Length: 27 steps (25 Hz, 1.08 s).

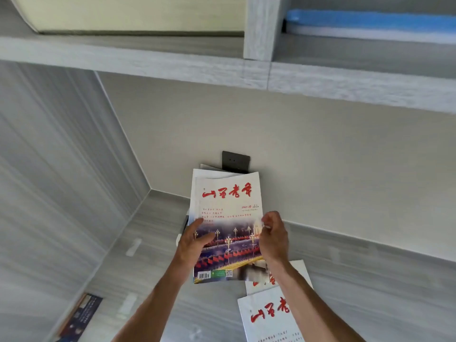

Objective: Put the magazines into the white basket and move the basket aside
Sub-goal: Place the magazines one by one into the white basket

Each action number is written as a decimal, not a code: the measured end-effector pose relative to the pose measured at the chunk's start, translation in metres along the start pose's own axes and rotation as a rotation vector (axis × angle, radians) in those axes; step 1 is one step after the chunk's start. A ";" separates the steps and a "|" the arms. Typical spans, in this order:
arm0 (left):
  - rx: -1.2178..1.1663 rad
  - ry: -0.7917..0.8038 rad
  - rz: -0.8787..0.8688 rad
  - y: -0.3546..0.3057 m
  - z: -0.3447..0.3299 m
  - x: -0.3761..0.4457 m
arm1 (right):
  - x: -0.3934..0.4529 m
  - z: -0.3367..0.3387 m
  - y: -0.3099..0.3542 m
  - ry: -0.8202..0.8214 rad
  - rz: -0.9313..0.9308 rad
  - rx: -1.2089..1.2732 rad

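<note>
Nearest to me, two more magazines (269, 317) lie flat on the grey wood-grain desk (148, 280), overlapping at lower right; both have glossy white covers with red brush lettering, and my right forearm crosses them. A dark booklet (80, 317) lies at the desk's lower left edge.

Above these I hold one magazine (228, 218) upright. Its cover is white on top with red calligraphy, and the lower half shows a night street scene with lamps and red flags; a barcode sits at the bottom left. My left hand (193, 243) grips the left edge, thumb across the cover. My right hand (274, 236) pinches the right edge with curled fingers.

Behind the held copy stand further white sheets, slightly curled at the top. The basket is hidden; I cannot tell its position.

Beyond, a dark rectangular socket (235, 161) is set in the smooth beige wall. A grey textured shelf (172, 64) spans overhead.
</note>
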<state>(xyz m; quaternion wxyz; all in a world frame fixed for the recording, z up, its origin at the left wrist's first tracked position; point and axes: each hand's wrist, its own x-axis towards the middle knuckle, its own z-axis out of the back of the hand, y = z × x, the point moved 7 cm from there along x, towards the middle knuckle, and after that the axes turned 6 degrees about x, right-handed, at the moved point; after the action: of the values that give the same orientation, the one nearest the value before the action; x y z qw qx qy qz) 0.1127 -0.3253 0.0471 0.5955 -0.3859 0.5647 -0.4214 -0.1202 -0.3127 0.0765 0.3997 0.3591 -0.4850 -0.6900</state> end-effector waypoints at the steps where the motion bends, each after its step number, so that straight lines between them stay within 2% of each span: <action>1: 0.018 0.022 -0.017 -0.002 0.003 0.006 | 0.002 -0.006 -0.004 0.043 -0.004 -0.006; 5: 0.221 0.218 -0.156 -0.020 0.006 0.017 | 0.005 -0.029 -0.018 0.382 -0.076 0.106; 7: 0.276 0.260 -0.226 -0.031 0.008 0.025 | 0.005 -0.035 -0.015 0.447 -0.061 0.144; 10: 0.262 0.248 -0.219 -0.042 0.013 0.042 | 0.008 -0.042 -0.008 0.486 -0.076 0.318; 13: 0.219 0.271 -0.218 -0.045 0.013 0.050 | 0.013 -0.049 -0.002 0.482 -0.057 0.485; 17: 0.273 0.190 -0.151 -0.027 0.020 0.063 | 0.017 -0.054 -0.013 0.417 -0.114 0.467; 19: 0.268 0.221 -0.118 -0.018 0.018 0.065 | 0.015 -0.054 -0.022 0.386 -0.121 0.489; 24: 0.096 0.229 -0.162 -0.014 0.025 0.072 | 0.021 -0.056 -0.023 0.372 -0.071 0.687; 27: 0.297 0.091 -0.180 -0.011 0.030 0.075 | 0.016 -0.061 -0.035 0.362 -0.131 0.649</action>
<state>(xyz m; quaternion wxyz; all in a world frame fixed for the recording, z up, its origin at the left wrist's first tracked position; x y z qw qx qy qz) 0.1421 -0.4002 0.0328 0.5795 -0.3233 0.4857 -0.5689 -0.0806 -0.3427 0.0248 0.2995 0.6134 -0.5758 -0.4500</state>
